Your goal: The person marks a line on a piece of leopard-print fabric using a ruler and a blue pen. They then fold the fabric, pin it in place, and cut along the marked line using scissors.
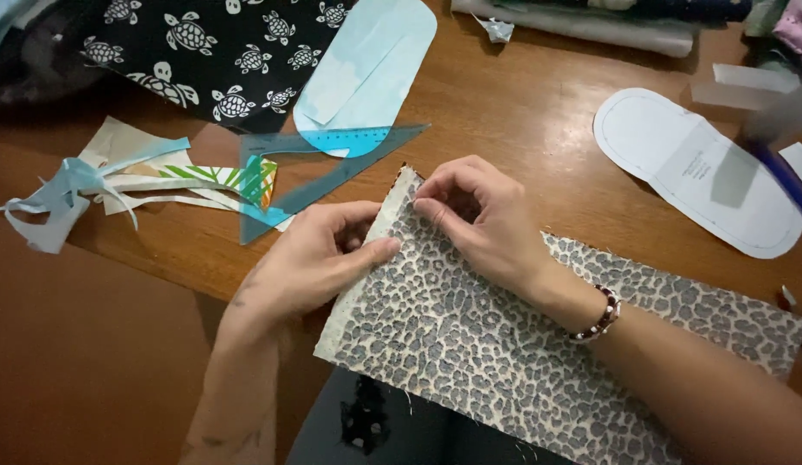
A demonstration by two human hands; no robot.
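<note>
At the bench's (522, 112) near edge, I pinch the upper left corner of a leopard-print fabric piece (504, 344) between both sets of fingers: my left hand (319, 258) clamps the edge with thumb on top, my right hand (483, 215) nips it closed just beside. The fabric overhangs the bench toward me. Just above the fabric lies a blue set square (332, 168); well right of it, a white sole pattern (694, 168). Loosen either pinch, I judge, and the overhanging cloth could slip and skew.

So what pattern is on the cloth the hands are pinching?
Grey leopard-style spots on cream; the cloth shows in the head view.
</note>
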